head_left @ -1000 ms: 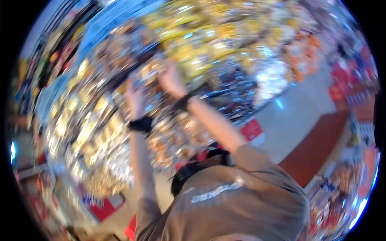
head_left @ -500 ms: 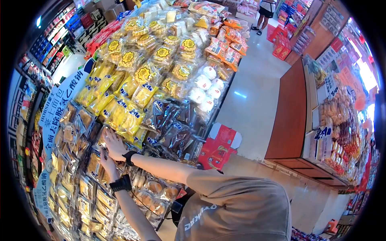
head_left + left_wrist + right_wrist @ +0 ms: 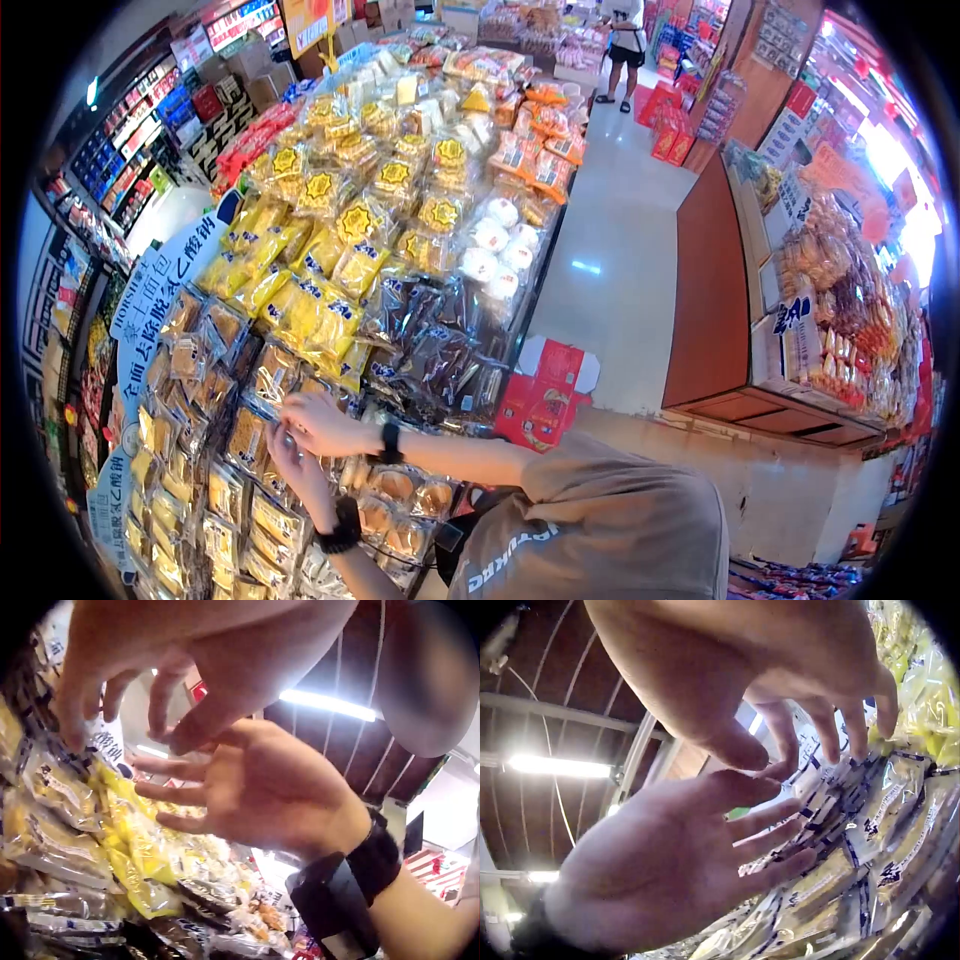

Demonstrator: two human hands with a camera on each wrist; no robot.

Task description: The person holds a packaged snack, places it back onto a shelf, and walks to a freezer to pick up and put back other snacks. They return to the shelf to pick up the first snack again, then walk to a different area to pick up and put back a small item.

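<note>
Both my hands are over the bread display, close together with fingers spread and loosely bent. My right hand (image 3: 322, 424) reaches in from the right, its fingertips near those of my left hand (image 3: 298, 466). Nothing shows between the fingers in either wrist view. From the left wrist, my right hand (image 3: 262, 791) faces my left with its palm. Beneath and beside the hands lie clear-wrapped bread packs (image 3: 250, 437). Just beyond sit yellow bread packs (image 3: 315, 312), with dark-wrapped packs (image 3: 440, 350) to their right.
A blue sign board (image 3: 165, 290) runs along the display's left edge. White round packs (image 3: 495, 240) and orange packs (image 3: 540, 155) lie farther back. A red carton (image 3: 545, 390) stands by the right edge. Across the aisle is a brown counter (image 3: 700, 290); a person (image 3: 626, 50) stands far off.
The head view was blurred a second ago and is now sharp. Since half a second ago, both hands have shifted slightly toward me and right, away from the packs by the yellow bread.
</note>
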